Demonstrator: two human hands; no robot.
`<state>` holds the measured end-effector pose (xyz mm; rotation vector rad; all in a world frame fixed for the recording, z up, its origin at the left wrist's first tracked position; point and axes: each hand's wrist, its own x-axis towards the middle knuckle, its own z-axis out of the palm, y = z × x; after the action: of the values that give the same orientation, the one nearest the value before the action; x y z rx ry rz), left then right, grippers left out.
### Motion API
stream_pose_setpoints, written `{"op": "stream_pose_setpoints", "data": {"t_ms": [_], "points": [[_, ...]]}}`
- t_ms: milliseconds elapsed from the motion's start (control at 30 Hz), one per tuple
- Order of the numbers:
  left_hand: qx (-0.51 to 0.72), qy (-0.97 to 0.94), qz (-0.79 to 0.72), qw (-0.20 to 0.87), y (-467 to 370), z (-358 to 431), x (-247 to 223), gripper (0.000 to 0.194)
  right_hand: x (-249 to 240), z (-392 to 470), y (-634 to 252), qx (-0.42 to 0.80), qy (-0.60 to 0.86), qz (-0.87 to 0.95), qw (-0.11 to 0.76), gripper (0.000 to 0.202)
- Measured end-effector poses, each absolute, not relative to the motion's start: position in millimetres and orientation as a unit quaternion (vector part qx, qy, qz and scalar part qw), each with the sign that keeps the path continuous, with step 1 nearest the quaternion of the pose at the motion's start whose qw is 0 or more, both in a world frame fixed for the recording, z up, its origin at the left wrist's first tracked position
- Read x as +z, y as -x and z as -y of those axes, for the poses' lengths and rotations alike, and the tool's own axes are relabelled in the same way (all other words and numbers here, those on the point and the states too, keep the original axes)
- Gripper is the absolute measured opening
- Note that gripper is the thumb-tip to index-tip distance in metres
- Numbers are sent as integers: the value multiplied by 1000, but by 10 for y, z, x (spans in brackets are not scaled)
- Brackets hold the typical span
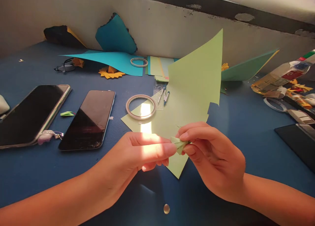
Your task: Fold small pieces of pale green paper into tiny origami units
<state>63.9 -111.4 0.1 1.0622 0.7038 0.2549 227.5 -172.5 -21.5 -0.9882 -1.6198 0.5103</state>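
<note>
A small folded piece of light green paper (179,143) is pinched between both hands near the middle of the view. My left hand (145,150) grips its left side between thumb and fingers. On its right side, the thumb and fingertips of my right hand (211,154) are closed on it. Beneath and behind the hands lies a large light green sheet (194,78), its far part curling upward. A roll of tape (127,107) rests on that sheet's left part.
Two phones (36,111) (88,117) lie at the left, with a small green folded piece (67,113) between them. Blue paper (110,60), a compass (161,94) and another tape roll (139,62) are farther back. A bottle (280,76) lies right; a small round object (166,209) sits near the front.
</note>
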Motion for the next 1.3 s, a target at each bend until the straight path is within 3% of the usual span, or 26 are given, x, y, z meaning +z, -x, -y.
{"op": "stream_pose_setpoints", "data": {"t_ms": [267,567,667,800,833,967,1100,1200,1300], "points": [[148,-450,-352,808,-646,1106,9,32,-270,1697,-2333,211,412,722,515,40],[117,-530,-380,749,-610,1077,30,32,-290,1645,-2362,150,430,733,506,29],[133,-696,-422,565,-573,1001,21,31,-292,1632,-2386,133,444,738,490,26],[252,-878,-402,61,-519,825,-35,22,-322,1553,-2448,124,429,791,418,21],[231,-896,-379,-6,-514,779,-60,21,-337,1526,-2467,124,425,805,395,20],[137,-939,-317,-15,-537,644,-171,19,-392,1449,-2530,115,438,834,315,18],[127,-938,-323,13,-586,598,-224,25,-379,1449,-2557,122,471,831,270,26],[180,-931,-317,23,-603,639,-187,25,-353,1450,-2560,101,480,815,310,30],[255,-917,-300,62,-602,758,-119,17,-348,1435,-2545,-17,465,806,365,28]]}}
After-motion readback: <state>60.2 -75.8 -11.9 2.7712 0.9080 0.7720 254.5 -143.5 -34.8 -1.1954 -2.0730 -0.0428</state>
